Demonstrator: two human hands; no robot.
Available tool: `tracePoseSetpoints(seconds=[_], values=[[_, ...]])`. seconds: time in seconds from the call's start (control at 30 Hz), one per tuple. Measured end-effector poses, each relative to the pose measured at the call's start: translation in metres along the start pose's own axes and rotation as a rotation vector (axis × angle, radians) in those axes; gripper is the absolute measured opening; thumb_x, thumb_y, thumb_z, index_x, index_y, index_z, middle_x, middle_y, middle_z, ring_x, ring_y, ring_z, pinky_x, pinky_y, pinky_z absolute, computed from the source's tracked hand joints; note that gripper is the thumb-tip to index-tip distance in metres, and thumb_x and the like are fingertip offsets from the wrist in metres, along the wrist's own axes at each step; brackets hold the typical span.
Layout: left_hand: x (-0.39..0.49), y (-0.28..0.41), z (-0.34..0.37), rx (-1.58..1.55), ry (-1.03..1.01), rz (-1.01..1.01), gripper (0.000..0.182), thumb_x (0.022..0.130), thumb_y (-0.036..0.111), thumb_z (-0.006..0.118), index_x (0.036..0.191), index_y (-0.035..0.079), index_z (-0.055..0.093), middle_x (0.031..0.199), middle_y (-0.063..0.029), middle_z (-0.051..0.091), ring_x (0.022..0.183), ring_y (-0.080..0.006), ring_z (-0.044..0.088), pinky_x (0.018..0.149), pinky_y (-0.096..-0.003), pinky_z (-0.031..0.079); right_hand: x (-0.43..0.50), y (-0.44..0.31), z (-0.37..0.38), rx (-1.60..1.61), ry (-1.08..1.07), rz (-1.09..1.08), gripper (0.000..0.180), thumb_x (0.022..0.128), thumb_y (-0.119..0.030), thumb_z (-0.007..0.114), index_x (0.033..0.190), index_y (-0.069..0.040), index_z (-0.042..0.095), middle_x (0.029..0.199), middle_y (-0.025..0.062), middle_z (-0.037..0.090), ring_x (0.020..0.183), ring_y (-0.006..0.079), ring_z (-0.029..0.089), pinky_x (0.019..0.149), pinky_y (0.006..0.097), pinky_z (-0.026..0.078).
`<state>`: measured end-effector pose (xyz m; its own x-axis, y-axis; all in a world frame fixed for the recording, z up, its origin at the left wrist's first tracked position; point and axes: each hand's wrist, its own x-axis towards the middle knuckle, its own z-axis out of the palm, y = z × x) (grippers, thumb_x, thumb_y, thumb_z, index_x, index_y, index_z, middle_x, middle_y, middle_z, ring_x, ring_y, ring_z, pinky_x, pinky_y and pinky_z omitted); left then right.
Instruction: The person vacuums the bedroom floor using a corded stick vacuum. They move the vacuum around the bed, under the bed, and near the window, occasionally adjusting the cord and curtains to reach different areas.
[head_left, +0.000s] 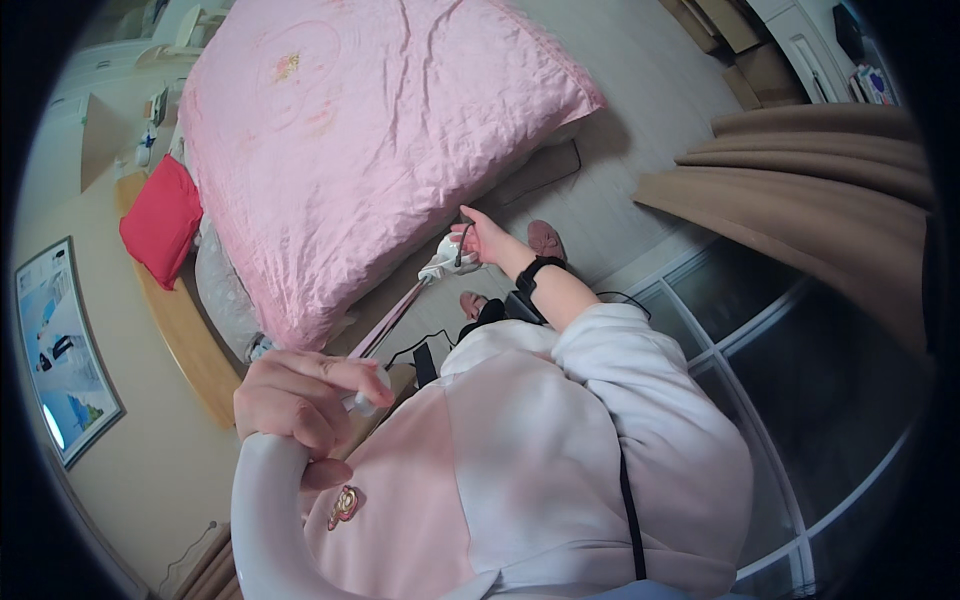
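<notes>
Close to the camera, my left hand (296, 397) is closed around the top of a thick, white curved handle (259, 517). From there a pinkish pole (390, 322) with dark strips runs down and away, narrowing towards a white plastic lower part (442, 262). Together they look like one long-handled appliance, whose exact kind I cannot tell. A whitish plastic piece (364, 401) shows by my left fingers. My right hand (480, 236) reaches down beside the bed, at the white lower part. A looped grey cord (459, 251) passes at its curled fingers; the exact grip is partly hidden.
A bed with a pink cover (360, 150) fills the top middle, its edge beside my right hand. Brown curtains (787, 165) and glazed panels (780, 360) stand at right. A red pillow (161, 221) leans by the wooden headboard (180, 330). Black cord (405, 346) lies near my feet.
</notes>
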<state>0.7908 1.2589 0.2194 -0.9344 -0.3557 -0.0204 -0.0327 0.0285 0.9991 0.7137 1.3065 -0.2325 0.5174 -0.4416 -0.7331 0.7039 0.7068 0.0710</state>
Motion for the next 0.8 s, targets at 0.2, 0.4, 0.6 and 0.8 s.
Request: tracePoseSetpoints(seconds=[0.2,0.4,0.6,0.8], values=[[-0.026,0.017,-0.014,-0.008,-0.025,-0.024,0.02,0.062,0.013,0.072,0.057,0.013,0.053,0.053,0.0003,0.055,0.075,-0.0284,0.065,0.092,-0.0401,0.043,-0.005,-0.045,-0.056,0.567,0.022,-0.424,0.013,0.074,-0.014,0.055,0.063,-0.013,0.05,0.057,-0.0009,0.05,0.054,0.0124,0.047,0.056,0.0307,0.039],[-0.055,0.03,-0.02,-0.058,0.044,0.093,0.022,0.061,0.005,0.068,0.053,0.009,0.047,0.05,-0.0008,0.049,0.065,-0.0264,0.062,0.078,-0.0389,0.049,-0.147,-0.166,-0.199,0.798,0.136,-0.992,0.016,0.079,-0.016,0.056,0.063,-0.013,0.054,0.06,-0.0007,0.056,0.056,0.012,0.053,0.077,0.0349,0.047],[-0.076,0.019,-0.007,-0.134,0.116,0.152,0.029,0.063,-0.006,0.06,0.048,0.007,0.039,0.046,-0.0023,0.043,0.047,-0.0211,0.051,0.068,-0.0383,0.051,-0.199,-0.323,-0.077,0.452,0.001,-1.122,0.013,0.086,-0.016,0.05,0.086,-0.007,0.06,0.08,0.0025,0.063,0.08,0.0152,0.058,0.083,0.0356,0.043],[-0.106,0.006,0.004,-0.18,0.171,0.281,0.026,0.071,-0.001,0.063,0.055,0.007,0.044,0.05,-0.005,0.049,0.075,-0.0299,0.062,0.071,-0.0419,0.048,-0.187,-0.364,0.024,0.244,-0.123,-1.139,0.021,0.086,-0.008,0.042,0.095,0.003,0.058,0.091,0.0107,0.064,0.085,0.0209,0.06,0.079,0.0339,0.048]])
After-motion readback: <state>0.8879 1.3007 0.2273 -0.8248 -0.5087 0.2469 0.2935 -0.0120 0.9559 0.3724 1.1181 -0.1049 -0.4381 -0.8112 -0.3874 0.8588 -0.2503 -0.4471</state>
